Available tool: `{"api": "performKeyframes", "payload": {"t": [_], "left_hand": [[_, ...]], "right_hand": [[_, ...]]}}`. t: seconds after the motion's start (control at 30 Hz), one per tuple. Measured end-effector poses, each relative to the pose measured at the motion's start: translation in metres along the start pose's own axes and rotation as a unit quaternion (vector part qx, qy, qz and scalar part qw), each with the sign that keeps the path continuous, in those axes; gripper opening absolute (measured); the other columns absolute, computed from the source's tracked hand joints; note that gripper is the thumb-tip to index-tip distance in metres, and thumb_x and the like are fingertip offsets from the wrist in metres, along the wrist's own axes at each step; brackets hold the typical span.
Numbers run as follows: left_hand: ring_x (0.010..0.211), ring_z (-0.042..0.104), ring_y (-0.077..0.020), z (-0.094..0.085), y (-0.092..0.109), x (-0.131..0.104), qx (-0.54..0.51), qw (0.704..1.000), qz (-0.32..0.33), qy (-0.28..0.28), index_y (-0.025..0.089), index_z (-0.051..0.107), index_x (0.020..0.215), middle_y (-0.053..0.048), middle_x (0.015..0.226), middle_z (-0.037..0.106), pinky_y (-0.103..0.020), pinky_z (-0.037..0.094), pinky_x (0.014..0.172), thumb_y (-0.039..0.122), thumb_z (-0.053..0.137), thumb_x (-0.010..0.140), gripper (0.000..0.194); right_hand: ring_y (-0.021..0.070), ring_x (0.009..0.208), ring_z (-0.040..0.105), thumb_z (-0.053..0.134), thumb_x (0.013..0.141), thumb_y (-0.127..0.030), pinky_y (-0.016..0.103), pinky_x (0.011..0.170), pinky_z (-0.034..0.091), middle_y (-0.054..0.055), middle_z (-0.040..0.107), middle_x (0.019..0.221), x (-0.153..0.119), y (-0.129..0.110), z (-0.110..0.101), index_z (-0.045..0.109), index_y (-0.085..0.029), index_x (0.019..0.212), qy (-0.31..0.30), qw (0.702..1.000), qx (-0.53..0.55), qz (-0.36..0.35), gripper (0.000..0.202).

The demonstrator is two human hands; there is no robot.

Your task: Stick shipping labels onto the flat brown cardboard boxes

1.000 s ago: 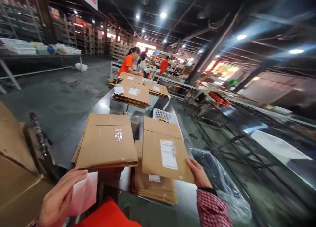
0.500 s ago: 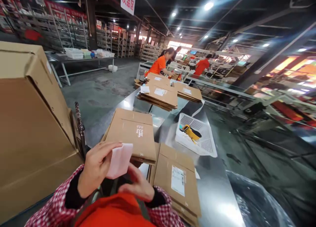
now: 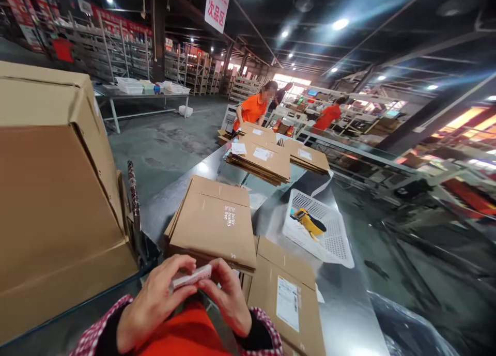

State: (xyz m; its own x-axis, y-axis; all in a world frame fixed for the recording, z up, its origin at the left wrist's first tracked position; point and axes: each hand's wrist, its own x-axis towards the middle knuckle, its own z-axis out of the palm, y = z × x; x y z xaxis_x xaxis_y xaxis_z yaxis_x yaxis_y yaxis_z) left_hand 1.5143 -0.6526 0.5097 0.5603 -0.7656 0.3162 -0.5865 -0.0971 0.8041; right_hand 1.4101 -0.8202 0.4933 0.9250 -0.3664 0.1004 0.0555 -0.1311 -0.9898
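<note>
Between my two hands is a thin white-and-pink stack of paper labels [image 3: 191,278], seen nearly edge-on. My left hand [image 3: 155,294] pinches its left end between thumb and fingers. At the other end, my right hand [image 3: 228,294] closes on it with thumb and forefinger. Just beyond my hands lies a stack of flat brown cartons [image 3: 213,221] with white printing on top. To the right of it, a second stack of flat cartons [image 3: 287,273] bears a white shipping label [image 3: 287,303] on its top piece.
A white plastic basket [image 3: 337,237] holds a yellow-and-black tool [image 3: 310,222]. More labelled flat cartons [image 3: 263,157] lie farther along the metal table [image 3: 344,314]. A large cardboard box [image 3: 50,190] stands close on my left. A co-worker in orange [image 3: 250,108] bends over the far end.
My right hand has come up and taken hold of the labels' right end. The stack of labels has tipped from showing its face to nearly edge-on and dropped lower. The view has shifted slightly left.
</note>
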Motion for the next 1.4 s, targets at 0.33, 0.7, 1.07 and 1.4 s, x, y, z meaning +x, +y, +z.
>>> {"api": "performKeyframes", "payload": {"t": [0.33, 0.7, 1.07, 1.4], "left_hand": [[0.093, 0.07, -0.0161, 0.013, -0.019, 0.006, -0.156, 0.986, -0.056, 0.006, 0.028, 0.042, 0.13, -0.001, 0.096, 0.073, -0.026, 0.057, 0.084, 0.038, 0.053, 0.091, 0.041], [0.069, 0.071, -0.0145, 0.006, -0.052, 0.026, 0.051, 0.992, 0.117, -0.011, 0.021, 0.062, 0.116, -0.004, 0.08, 0.073, -0.018, 0.054, 0.064, 0.043, 0.034, 0.097, 0.04], [0.102, 0.064, -0.0204, 0.008, -0.085, 0.023, 0.207, 0.932, 0.291, 0.062, 0.02, 0.064, 0.105, -0.009, 0.103, 0.069, -0.038, 0.053, 0.089, 0.019, 0.037, 0.096, 0.029], [0.116, 0.059, -0.0204, 0.022, -0.105, 0.034, 0.2, 0.941, 0.267, 0.051, 0.023, 0.067, 0.102, -0.008, 0.118, 0.068, -0.041, 0.048, 0.099, 0.027, 0.039, 0.096, 0.029]], "right_hand": [[0.0144, 0.073, 0.056, 0.064, 0.084, -0.028, 0.025, 0.064, 0.046, 0.002, 0.056, 0.079, 0.002, -0.015, 0.005, 0.069, -0.026, 0.082, 0.075, 0.974, -0.163, -0.139, 0.006], [0.0194, 0.069, 0.065, 0.051, 0.091, -0.034, 0.03, 0.063, 0.052, 0.004, 0.069, 0.077, 0.03, -0.002, -0.02, 0.066, -0.024, 0.088, 0.306, 0.902, -0.222, -0.21, 0.019], [0.0218, 0.085, 0.064, 0.064, 0.07, -0.043, 0.034, 0.074, 0.052, 0.009, 0.067, 0.1, 0.141, 0.002, -0.093, 0.05, -0.017, 0.101, 0.124, 0.982, -0.139, -0.021, 0.043], [0.0364, 0.122, 0.046, 0.067, 0.076, -0.048, 0.046, 0.098, 0.038, 0.027, 0.045, 0.134, 0.136, 0.006, -0.063, 0.029, -0.001, 0.142, 0.116, 0.775, -0.621, 0.019, 0.089]]}}
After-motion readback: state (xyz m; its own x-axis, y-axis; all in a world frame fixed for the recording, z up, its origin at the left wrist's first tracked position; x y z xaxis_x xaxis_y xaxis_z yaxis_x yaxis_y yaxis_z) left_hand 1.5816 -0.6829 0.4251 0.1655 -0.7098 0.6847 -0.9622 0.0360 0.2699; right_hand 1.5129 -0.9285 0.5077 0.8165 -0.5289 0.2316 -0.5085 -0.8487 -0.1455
